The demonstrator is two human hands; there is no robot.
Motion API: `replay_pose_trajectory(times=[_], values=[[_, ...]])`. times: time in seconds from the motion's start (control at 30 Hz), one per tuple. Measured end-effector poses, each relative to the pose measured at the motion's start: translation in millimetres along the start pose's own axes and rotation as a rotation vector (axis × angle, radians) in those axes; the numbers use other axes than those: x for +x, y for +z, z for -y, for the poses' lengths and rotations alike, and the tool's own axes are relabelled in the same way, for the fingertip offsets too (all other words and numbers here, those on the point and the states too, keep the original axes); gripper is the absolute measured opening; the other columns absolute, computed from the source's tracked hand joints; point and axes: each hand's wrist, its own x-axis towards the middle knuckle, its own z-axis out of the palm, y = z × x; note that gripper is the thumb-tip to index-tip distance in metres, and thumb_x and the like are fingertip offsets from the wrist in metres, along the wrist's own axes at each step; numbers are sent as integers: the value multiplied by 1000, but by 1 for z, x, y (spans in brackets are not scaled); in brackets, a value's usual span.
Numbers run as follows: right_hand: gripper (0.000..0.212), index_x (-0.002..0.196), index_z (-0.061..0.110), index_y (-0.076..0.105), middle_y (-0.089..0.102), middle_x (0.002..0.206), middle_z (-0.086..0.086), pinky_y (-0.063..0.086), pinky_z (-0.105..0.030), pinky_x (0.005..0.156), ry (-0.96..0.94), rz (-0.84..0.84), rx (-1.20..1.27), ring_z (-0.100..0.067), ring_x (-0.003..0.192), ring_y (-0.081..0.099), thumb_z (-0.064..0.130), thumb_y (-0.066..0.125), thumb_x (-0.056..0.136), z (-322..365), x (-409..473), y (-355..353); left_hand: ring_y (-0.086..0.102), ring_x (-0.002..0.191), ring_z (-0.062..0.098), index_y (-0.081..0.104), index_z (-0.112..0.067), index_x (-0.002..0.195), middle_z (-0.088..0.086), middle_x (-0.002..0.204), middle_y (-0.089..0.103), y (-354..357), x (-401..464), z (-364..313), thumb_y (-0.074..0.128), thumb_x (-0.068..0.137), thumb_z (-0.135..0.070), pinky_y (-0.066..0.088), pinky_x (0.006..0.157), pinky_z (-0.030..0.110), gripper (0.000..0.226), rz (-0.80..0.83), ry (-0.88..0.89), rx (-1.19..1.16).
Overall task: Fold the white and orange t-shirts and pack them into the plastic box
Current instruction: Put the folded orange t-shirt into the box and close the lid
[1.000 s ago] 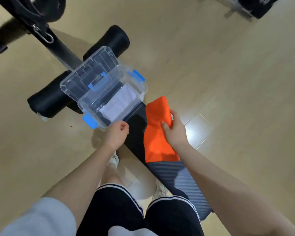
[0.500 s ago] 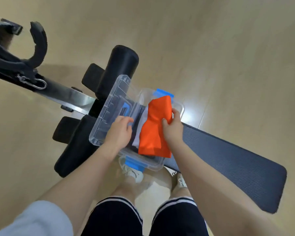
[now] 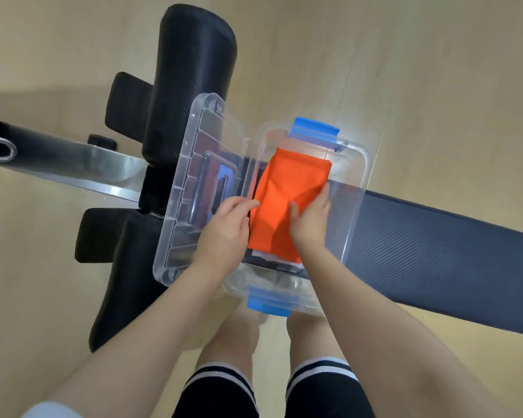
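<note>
To the far left of the left hand (image 3: 224, 227) lie the black foam rollers (image 3: 191, 82) and the metal bar (image 3: 82, 164) of the bench frame. Directly under and left of this hand stands the box's clear lid (image 3: 191, 188), swung open and resting against the rollers.

The left hand lies palm down over the left rim of the box (image 3: 357, 194). Its fingers are pressed together and extended, fingertips touching the left edge of the orange shirt (image 3: 287, 191). No grip on the cloth is visible.

The orange shirt is folded and lies inside the box, between the two hands. A small strip of the white shirt (image 3: 261, 255) shows beneath its near edge, just below the left hand's fingertips.

The right hand (image 3: 310, 221) lies on the right side of the orange shirt, thumb on top of the cloth, fingers along the right edge. Whether the fingers curl under the cloth cannot be determined.

Blue latches (image 3: 313, 131) sit beyond the hands and at the near rim. To the right of the right hand, the bench pad (image 3: 450, 260) extends away under the box.
</note>
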Motion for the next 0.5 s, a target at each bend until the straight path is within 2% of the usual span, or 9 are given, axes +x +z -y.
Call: replay_pose_trajectory(times=[0.1, 0.17, 0.23, 0.33, 0.43, 0.5], values=[[79, 148, 7, 15, 10, 156, -18, 9, -41, 117, -399, -45, -342, -34, 143, 12, 25, 60, 85, 0, -14, 3, 54, 106, 14, 61, -11, 116, 1, 124, 54, 2, -2, -1, 42, 90, 2, 38, 83, 19, 35, -51, 31, 12], [81, 148, 11, 13, 5, 157, -14, 4, -43, 117, -535, 74, -492, -32, 145, 6, 35, 59, 85, -6, -16, 6, 55, 104, 15, 62, -12, 115, 0, 124, 54, 2, 0, -2, 42, 91, 1, 41, 79, 23, 34, -61, 37, 45], [84, 149, 15, 3, -7, 158, -8, -3, -43, 116, -506, 231, -658, -28, 146, -5, 44, 52, 88, -16, -7, 8, 55, 104, 15, 61, -12, 115, 1, 124, 53, 1, 2, -1, 42, 91, 0, 43, 80, 25, 33, -54, 30, 74], [84, 148, 15, -9, -19, 156, -5, -9, -45, 115, -478, 326, -781, -28, 144, -15, 52, 42, 91, -25, 9, 9, 54, 107, 20, 63, -8, 113, 7, 120, 55, 1, 2, -2, 42, 91, -2, 43, 92, 28, 30, -60, 75, 67], [83, 147, 17, -13, -24, 155, -5, -11, -44, 115, -450, 383, -828, -28, 143, -19, 53, 37, 92, -18, 13, 9, 53, 108, 27, 63, -3, 111, 14, 114, 59, -9, 1, -9, 38, 88, -9, 41, 95, 30, 35, -229, 179, 182], [76, 149, 16, -2, -16, 157, -8, -4, -44, 116, -449, 399, -849, -30, 145, -10, 50, 37, 93, -5, 8, 2, 52, 108, 30, 64, -1, 108, 18, 112, 59, -19, 3, -12, 44, 85, 1, 42, 97, 38, 30, -348, 248, 289]])
